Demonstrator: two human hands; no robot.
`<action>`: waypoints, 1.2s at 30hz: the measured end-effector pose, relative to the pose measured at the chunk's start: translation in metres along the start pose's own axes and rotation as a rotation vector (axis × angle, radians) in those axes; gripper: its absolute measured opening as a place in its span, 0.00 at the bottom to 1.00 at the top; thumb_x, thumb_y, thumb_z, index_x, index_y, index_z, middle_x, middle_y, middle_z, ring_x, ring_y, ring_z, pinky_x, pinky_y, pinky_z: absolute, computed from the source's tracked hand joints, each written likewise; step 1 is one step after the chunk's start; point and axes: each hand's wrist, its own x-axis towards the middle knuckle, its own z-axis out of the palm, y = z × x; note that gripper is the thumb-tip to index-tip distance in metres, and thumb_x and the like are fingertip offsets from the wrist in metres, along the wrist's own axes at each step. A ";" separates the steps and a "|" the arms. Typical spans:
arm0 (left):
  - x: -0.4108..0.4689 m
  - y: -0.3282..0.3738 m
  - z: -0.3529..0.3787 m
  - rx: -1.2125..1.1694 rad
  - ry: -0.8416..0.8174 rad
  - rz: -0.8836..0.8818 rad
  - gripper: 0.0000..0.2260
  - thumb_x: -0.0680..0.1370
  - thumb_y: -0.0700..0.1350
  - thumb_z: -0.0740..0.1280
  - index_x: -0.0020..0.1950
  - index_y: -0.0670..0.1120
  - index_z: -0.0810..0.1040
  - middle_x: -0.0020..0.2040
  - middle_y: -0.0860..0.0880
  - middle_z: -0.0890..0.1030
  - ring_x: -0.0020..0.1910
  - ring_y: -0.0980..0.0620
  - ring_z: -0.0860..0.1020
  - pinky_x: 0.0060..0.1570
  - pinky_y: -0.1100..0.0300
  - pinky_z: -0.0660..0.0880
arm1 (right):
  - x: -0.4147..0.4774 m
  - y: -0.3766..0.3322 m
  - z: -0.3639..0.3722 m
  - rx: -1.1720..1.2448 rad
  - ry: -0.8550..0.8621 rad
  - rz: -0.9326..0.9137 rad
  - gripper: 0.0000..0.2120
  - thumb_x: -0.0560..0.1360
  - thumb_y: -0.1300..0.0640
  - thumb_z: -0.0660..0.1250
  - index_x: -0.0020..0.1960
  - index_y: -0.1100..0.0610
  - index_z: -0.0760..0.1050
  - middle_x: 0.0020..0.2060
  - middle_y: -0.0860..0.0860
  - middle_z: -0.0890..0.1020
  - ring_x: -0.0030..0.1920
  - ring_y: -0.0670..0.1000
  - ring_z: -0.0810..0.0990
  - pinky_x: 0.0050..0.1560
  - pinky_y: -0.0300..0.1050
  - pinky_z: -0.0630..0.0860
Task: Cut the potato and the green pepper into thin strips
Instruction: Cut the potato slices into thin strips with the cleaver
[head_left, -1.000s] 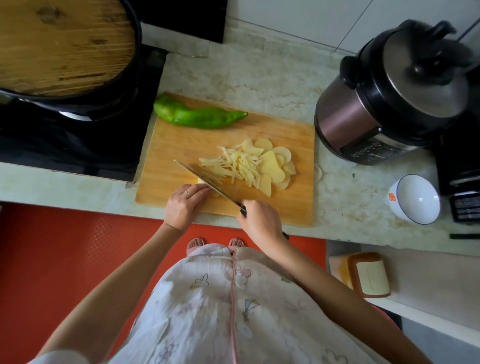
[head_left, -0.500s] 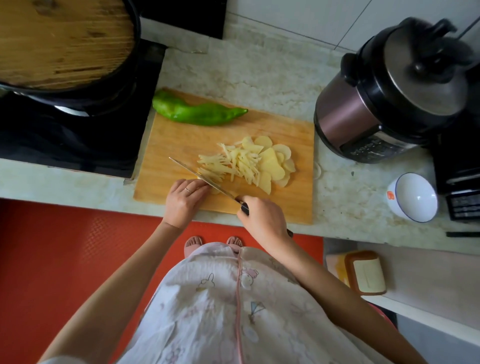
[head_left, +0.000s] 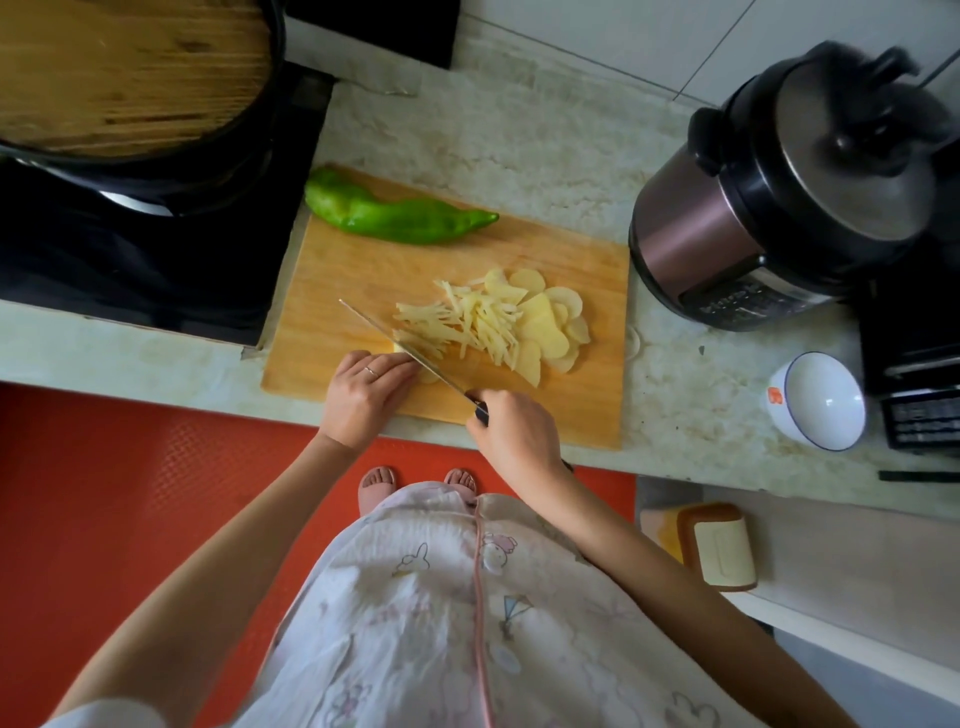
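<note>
Grips the knife (head_left: 379, 330) handle in the right hand (head_left: 514, 431), fingers wrapped round. Pins what seems a small potato piece (head_left: 398, 346) under curled fingertips of the left hand (head_left: 363, 392), against the blade. Shows potato strips (head_left: 457, 327) mid cutting board (head_left: 358, 270), green pepper (head_left: 395, 218) at its far edge.

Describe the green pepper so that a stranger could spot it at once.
Find the wooden cutting board on the pale counter. Along its far edge lies the green pepper. It is the only green, uncut thing there; the nearer potato is pale slices and strips.
</note>
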 end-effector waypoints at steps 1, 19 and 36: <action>0.001 0.000 0.000 -0.003 0.001 0.003 0.05 0.77 0.41 0.69 0.48 0.42 0.84 0.49 0.46 0.84 0.42 0.50 0.78 0.46 0.56 0.71 | 0.002 -0.001 0.001 0.005 -0.013 0.011 0.06 0.77 0.57 0.62 0.45 0.55 0.77 0.29 0.47 0.76 0.28 0.48 0.72 0.23 0.38 0.59; -0.001 -0.001 0.002 0.008 0.029 0.037 0.09 0.81 0.41 0.64 0.48 0.39 0.83 0.47 0.43 0.84 0.43 0.50 0.75 0.46 0.55 0.70 | 0.000 0.006 -0.004 -0.019 0.031 -0.044 0.10 0.78 0.56 0.62 0.56 0.55 0.79 0.28 0.44 0.73 0.23 0.40 0.65 0.23 0.34 0.56; -0.004 -0.003 0.002 -0.026 -0.022 0.062 0.06 0.77 0.37 0.66 0.53 0.42 0.78 0.49 0.43 0.83 0.42 0.48 0.74 0.46 0.54 0.70 | 0.000 0.003 -0.001 0.012 0.028 -0.031 0.09 0.78 0.55 0.61 0.53 0.54 0.79 0.27 0.46 0.74 0.22 0.42 0.65 0.22 0.36 0.55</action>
